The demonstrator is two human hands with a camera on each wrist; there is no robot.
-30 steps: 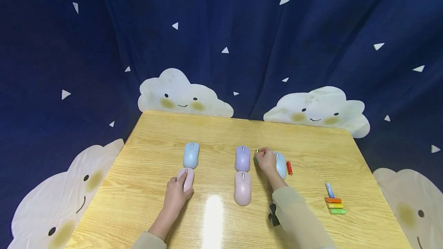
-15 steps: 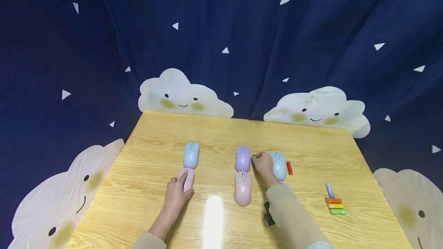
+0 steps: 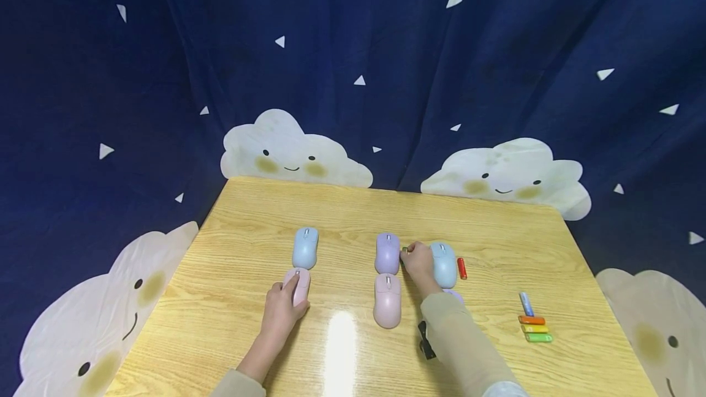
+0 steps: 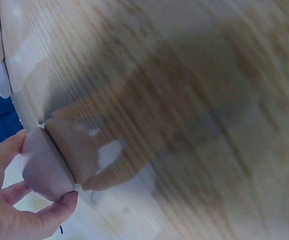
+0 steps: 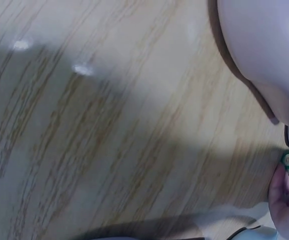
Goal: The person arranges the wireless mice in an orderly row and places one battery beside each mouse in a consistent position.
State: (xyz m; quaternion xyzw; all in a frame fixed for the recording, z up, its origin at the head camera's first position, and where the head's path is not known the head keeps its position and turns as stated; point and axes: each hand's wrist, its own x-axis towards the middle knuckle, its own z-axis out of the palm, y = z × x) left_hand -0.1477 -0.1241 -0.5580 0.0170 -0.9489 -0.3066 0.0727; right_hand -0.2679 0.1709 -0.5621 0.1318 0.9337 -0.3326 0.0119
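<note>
Now, head: my right hand (image 3: pixel 418 262) pinches a green battery (image 3: pixel 404 251) just beside a purple mouse (image 3: pixel 388 254), toward the counter's (image 3: pixel 336 210) right edge, long axis seemingly toward the far edge. Left wrist: my left hand (image 4: pixel 9 215) grips a pink mouse (image 4: pixel 44 165). Right wrist: battery end-on.

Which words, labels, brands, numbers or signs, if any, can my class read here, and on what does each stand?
None is readable.
Blue battery: pale marks, too small to read.
Loose green battery: pale mark, too small to read.
Orange battery, yellow battery, red battery: nothing legible.
Green battery in the right hand: too blurred to read.
Pink mouse in the left hand: no lettering shows.
</note>
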